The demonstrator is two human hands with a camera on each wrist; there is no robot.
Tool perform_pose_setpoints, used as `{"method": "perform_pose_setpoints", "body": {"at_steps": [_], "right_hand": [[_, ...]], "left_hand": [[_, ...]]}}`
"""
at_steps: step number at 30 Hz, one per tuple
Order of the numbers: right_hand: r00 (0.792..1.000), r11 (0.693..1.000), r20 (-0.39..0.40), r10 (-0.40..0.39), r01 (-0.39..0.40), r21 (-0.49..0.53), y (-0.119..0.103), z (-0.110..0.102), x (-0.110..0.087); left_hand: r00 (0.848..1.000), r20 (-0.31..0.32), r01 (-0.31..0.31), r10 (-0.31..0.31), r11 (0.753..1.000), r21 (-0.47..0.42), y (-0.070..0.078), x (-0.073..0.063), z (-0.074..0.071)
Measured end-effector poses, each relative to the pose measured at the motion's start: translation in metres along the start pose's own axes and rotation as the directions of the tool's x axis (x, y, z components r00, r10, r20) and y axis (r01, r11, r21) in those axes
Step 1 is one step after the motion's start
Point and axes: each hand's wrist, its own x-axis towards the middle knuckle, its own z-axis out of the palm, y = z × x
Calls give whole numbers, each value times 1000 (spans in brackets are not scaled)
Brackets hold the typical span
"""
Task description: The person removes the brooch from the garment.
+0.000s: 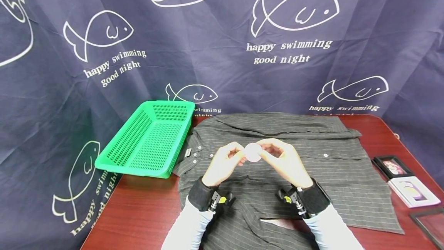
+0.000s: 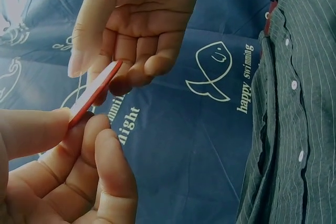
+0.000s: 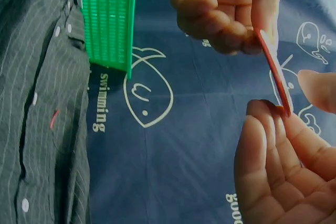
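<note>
Between both hands, above the spread shirt, is a small round disc (image 1: 253, 152) with a pale face and red edge. My left hand (image 1: 223, 163) pinches the disc between thumb and fingers. On its other side, my right hand (image 1: 284, 161) has curled fingers touching the disc's back. The right thumb (image 3: 317, 90) is over the pale face, slightly apart from it in the right wrist view. A thin pale line shows below that thumb in the left wrist view; whether it is thread or a needle I cannot tell. The dark striped shirt (image 1: 326, 176) has white buttons.
A green plastic basket (image 1: 150, 146) stands at the left on the red-brown table (image 1: 145, 211). On the right lie a black-framed box (image 1: 393, 166), a white box (image 1: 414, 191) and a dark-edged frame (image 1: 430, 225). A short red strand (image 3: 54, 119) lies on the shirt. Behind hangs a blue fish-print curtain (image 1: 222, 65).
</note>
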Motion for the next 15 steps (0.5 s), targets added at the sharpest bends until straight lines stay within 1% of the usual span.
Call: {"method": "perform_pose_setpoints", "body": {"at_steps": [5, 8, 11, 15], "right_hand": [[1000, 1000, -6, 30, -30, 4, 1, 3, -1], [998, 998, -25, 51, -52, -40, 0, 5, -1], [998, 995, -24, 63, -65, -82, -1, 6, -2], [998, 993, -13, 62, -63, -97, 0, 6, -3]], "left_hand": [[1000, -3, -21, 21, 999, 42, -2, -1, 1], [1000, -8, -30, 31, 998, 61, -3, 0, 3], [999, -12, -41, 42, 996, 78, -3, 0, 3], [999, -14, -45, 47, 995, 94, -4, -1, 4]]}}
